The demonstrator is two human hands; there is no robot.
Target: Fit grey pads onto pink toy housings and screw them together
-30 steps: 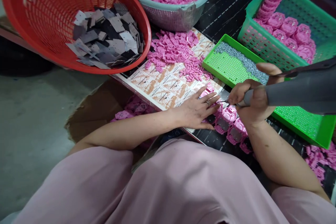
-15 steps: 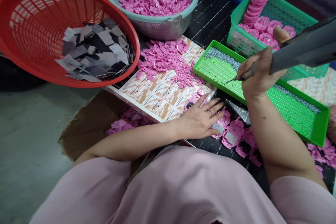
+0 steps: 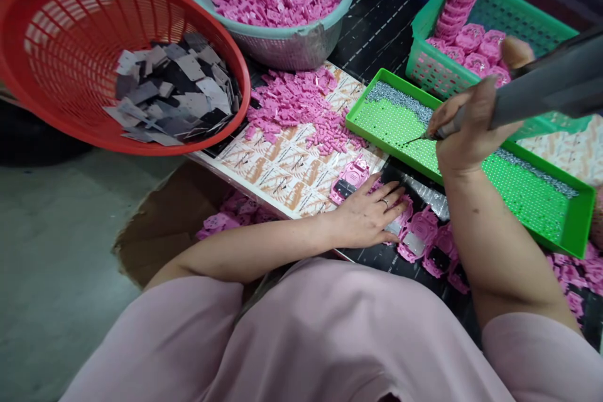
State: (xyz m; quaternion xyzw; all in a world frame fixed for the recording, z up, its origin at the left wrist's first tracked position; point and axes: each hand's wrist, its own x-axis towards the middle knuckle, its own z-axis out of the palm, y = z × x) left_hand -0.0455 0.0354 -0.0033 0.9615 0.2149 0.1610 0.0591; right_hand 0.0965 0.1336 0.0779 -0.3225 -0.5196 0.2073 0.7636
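Observation:
My right hand (image 3: 466, 129) is wrapped round a grey electric screwdriver (image 3: 541, 91), held slanting. Its thin bit (image 3: 414, 139) points down over a long green tray (image 3: 499, 185) of small screws set in a grid of holes. My left hand (image 3: 370, 213) lies flat with fingers spread on a row of pink plastic housings, covering part of them. One pink housing (image 3: 351, 179) with a dark plate shows beyond my fingertips. To the right of the hand another pink housing (image 3: 418, 235) carries a grey plate.
At left is a red basket (image 3: 141, 144) of grey plates. Behind stands a pale blue basin (image 3: 325, 44) of pink parts, with a loose pink pile (image 3: 294, 100) before it. A green basket (image 3: 499, 3) holds stacked pink pieces. Below the table edge, a cardboard box (image 3: 155, 220) holds pink pieces.
My left hand has slid slightly to the right, so more of the pink housing with the dark plate shows. The screwdriver bit stays over the green tray. The view has shifted slightly.

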